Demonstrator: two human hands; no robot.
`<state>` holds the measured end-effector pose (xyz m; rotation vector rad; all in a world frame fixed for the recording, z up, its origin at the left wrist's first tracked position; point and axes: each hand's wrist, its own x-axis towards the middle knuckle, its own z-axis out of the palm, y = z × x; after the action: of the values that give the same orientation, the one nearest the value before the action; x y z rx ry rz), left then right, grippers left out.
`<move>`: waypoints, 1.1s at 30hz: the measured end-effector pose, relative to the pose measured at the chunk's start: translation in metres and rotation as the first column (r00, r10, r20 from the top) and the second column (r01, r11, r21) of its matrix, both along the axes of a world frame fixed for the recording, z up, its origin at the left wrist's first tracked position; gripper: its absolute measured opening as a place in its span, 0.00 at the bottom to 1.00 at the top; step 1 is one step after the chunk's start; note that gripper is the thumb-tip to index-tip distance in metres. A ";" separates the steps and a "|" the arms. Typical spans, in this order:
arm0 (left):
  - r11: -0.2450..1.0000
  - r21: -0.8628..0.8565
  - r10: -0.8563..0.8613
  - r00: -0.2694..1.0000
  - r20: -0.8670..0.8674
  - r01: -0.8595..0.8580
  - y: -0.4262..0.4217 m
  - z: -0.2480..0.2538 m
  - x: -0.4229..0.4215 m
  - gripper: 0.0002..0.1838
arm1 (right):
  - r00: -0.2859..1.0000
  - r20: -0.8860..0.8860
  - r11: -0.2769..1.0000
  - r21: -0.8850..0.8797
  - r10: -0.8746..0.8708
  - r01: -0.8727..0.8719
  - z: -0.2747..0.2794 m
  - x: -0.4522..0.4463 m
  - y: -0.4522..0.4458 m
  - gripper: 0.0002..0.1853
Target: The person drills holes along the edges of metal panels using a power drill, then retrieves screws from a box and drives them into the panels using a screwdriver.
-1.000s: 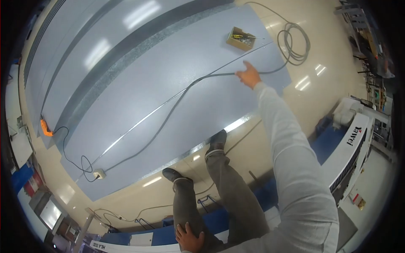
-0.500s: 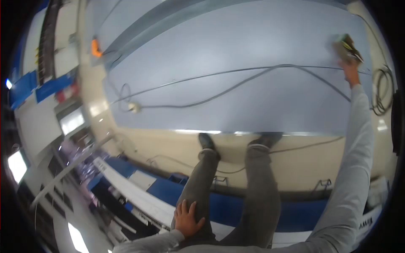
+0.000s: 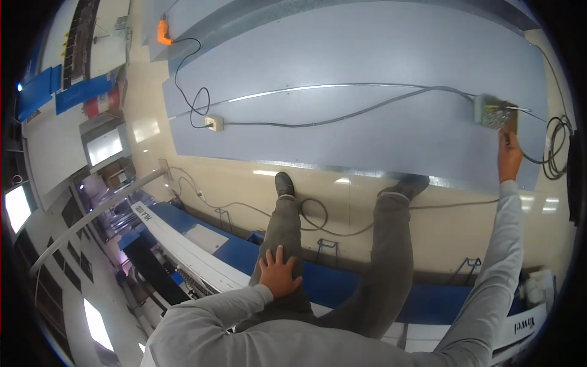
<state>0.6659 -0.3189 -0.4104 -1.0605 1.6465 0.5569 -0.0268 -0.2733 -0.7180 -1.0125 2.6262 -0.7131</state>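
My right hand [image 3: 509, 154] grips the near edge of a small open box [image 3: 479, 110] at the right end of the grey sheet metal. Inside the box are many small shiny metal pieces, something yellow and a thin rod that sticks out to the right. The box sits over the line of the grey cable [image 3: 342, 116]; whether it rests on the sheet I cannot tell. My left hand [image 3: 279, 273] lies on my left thigh with its fingers spread, holding nothing.
An orange power tool [image 3: 164, 32] lies at the far left, its cord running to a pale socket block [image 3: 214, 122]. Coiled cable [image 3: 556, 147] is at the right. Behind my legs stands a blue and white machine [image 3: 183, 244]; another cable [image 3: 315, 214] crosses the floor.
My right hand has brought the box nearer to me, and its contents now show more clearly. My left hand stays on my thigh. The camera's view has shifted slightly.
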 end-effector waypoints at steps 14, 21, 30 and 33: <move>0.998 -0.049 0.028 0.955 -0.294 -0.044 -0.136 0.008 0.246 0.41 | 0.945 0.305 0.988 0.063 0.117 -0.142 0.083 0.495 0.034 0.08; 0.992 -0.073 -0.120 0.927 -0.355 0.100 -0.163 -0.008 0.267 0.39 | 0.890 0.188 0.900 0.055 0.416 -0.432 0.003 0.555 -0.035 0.05; 0.934 -0.318 -0.298 0.845 -0.443 0.163 -0.212 -0.080 0.237 0.39 | 0.841 0.202 0.851 0.060 0.502 -0.522 -0.072 0.502 -0.117 0.07; 0.927 -0.351 -0.312 0.796 -0.519 0.135 -0.225 -0.117 0.238 0.39 | 0.930 0.228 0.957 -0.059 0.289 -0.283 -0.036 0.513 -0.131 0.10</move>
<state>0.9042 -0.5441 -0.5278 -0.9319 2.4176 0.5003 0.4862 -0.4045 -0.7535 -1.2055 2.2129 -0.7459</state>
